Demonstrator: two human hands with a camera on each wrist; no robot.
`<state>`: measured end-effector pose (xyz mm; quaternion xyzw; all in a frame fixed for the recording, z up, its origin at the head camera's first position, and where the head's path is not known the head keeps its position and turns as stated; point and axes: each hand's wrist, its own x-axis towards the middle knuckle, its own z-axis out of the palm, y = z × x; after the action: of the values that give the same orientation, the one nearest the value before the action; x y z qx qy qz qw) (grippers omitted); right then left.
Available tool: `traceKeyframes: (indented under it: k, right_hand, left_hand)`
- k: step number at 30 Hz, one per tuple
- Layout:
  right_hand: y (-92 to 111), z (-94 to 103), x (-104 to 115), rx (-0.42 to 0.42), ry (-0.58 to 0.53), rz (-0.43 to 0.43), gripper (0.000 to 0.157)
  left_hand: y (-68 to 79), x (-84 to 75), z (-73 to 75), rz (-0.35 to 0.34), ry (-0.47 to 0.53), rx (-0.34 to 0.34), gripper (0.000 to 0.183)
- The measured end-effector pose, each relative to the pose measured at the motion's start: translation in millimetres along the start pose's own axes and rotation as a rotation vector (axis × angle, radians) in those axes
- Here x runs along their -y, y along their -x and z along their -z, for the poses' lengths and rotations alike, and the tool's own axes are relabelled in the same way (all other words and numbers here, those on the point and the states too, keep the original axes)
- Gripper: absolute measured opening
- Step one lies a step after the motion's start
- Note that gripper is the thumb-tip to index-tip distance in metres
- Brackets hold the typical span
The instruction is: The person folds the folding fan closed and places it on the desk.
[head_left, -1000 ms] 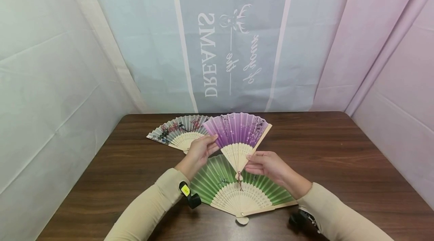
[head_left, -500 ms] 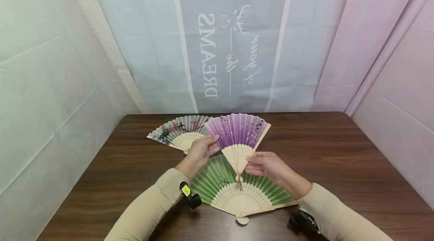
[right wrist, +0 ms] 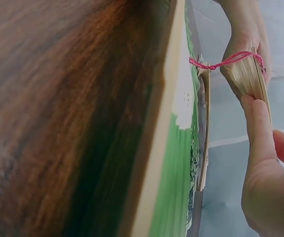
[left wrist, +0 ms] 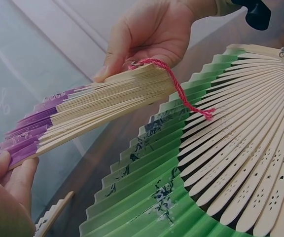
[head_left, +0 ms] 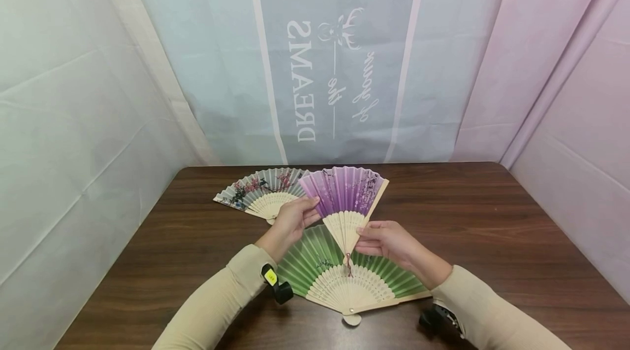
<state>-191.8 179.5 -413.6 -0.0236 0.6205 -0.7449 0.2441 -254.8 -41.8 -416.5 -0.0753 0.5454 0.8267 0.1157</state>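
Observation:
Both hands hold a partly spread purple folding fan [head_left: 342, 191] above the table. At its left edge, my left hand [head_left: 293, 221] pinches the purple cloth between thumb and fingers. My right hand [head_left: 386, 240] grips the pale outer rib on the right side, low near the pivot. A red cord [left wrist: 181, 94] hangs from the pivot end. Beneath it a green folding fan [head_left: 305, 257] lies fully spread, partly covered in the head view by the purple fan and the right hand. Behind the left hand lies a spread grey folding fan [head_left: 256, 188] with red blossoms, its right part hidden.
The fans are over a dark wooden table [head_left: 492, 229]. A printed cloth backdrop [head_left: 344, 93] hangs behind its far edge, with pale cloth walls [head_left: 88, 120] on both sides. A black strap with a yellow tag [head_left: 270, 276] sits at the left wrist.
The purple fan narrows slightly, its right rib swinging left and its left edge moving a little right. Its pivot end dips slightly. Both hands keep their hold; the other fans stay put.

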Motion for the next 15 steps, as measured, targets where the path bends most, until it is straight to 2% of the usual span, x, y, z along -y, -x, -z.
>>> traceKeyframes:
  k: [15]
  right_hand:
    - [-0.3, -0.4, -1.3, 0.012, 0.033, -0.005, 0.010]
  left_hand:
    - [-1.8, 1.9, -0.1, 0.005, 0.008, 0.014, 0.023]
